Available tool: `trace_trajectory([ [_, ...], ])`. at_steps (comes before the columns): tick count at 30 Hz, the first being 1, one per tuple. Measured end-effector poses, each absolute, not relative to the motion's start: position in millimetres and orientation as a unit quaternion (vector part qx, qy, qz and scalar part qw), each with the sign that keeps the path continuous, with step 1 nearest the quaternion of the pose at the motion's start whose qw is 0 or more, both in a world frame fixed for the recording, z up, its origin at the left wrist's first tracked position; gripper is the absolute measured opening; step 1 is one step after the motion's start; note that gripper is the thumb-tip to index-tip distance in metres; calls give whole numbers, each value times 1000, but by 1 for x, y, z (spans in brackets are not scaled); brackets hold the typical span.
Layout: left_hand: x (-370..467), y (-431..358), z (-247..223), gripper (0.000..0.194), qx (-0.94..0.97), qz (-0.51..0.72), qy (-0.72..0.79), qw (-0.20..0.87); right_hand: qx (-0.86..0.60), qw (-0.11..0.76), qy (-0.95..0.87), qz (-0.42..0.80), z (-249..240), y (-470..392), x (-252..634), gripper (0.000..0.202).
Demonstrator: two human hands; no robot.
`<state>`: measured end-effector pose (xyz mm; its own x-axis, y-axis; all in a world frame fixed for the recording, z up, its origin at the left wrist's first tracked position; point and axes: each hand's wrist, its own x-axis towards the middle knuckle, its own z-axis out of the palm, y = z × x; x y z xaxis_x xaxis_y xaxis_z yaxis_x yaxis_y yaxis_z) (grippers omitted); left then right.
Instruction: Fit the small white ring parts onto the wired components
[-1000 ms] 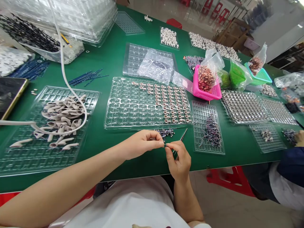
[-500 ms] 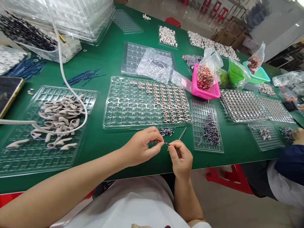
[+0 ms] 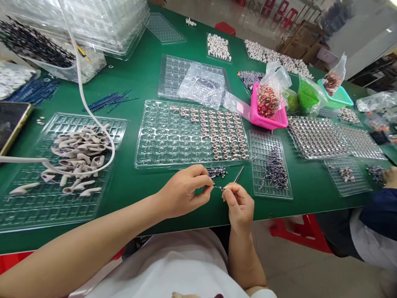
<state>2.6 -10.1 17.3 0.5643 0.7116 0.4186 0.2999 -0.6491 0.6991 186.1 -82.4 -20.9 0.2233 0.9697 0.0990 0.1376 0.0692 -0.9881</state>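
Observation:
My left hand (image 3: 188, 190) pinches one end of a small dark wired part (image 3: 221, 188) between thumb and forefinger. The other end is gripped by my right hand (image 3: 240, 206), from which the metal tip of tweezers (image 3: 239, 174) points up and away. Just beyond my fingers lies a small pile of dark wired parts (image 3: 218, 171). Past it is a clear tray (image 3: 173, 145) with small beige-and-brown pieces in its right-hand columns. To the right, another clear tray (image 3: 258, 165) bears a heap of dark wired parts (image 3: 276, 169).
Beige curved shells (image 3: 80, 145) lie on a tray at the left under a white cable (image 3: 81, 87). A pink basket (image 3: 269, 121) holds bagged reddish pieces. A phone (image 3: 12, 124) rests at the left edge. A co-worker's sleeve (image 3: 380, 213) shows at the right.
My hands have moved slightly apart, and more of the thin dark part shows between them. The fingers of my left hand have curled further over.

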Motion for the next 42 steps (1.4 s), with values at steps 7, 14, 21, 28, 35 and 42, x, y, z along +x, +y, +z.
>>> trace_trajectory([
  [7,-1,-5,18,13,813,349,317,342,-544,579,-446,413,-25,-81,188,12],
  [14,-4,2,24,26,544,242,402,696,-556,595,-438,381,-28,-81,187,11],
  [21,-2,2,15,31,507,229,372,743,-552,607,-452,351,-28,-79,185,11],
  [28,8,-8,11,32,588,232,415,655,-558,612,-470,304,-28,-81,184,6],
  [35,7,-8,9,17,612,235,425,624,-565,583,-503,297,-26,-84,183,6],
  [42,7,-8,9,13,628,233,423,611,-580,559,-515,293,-27,-84,185,6],
])
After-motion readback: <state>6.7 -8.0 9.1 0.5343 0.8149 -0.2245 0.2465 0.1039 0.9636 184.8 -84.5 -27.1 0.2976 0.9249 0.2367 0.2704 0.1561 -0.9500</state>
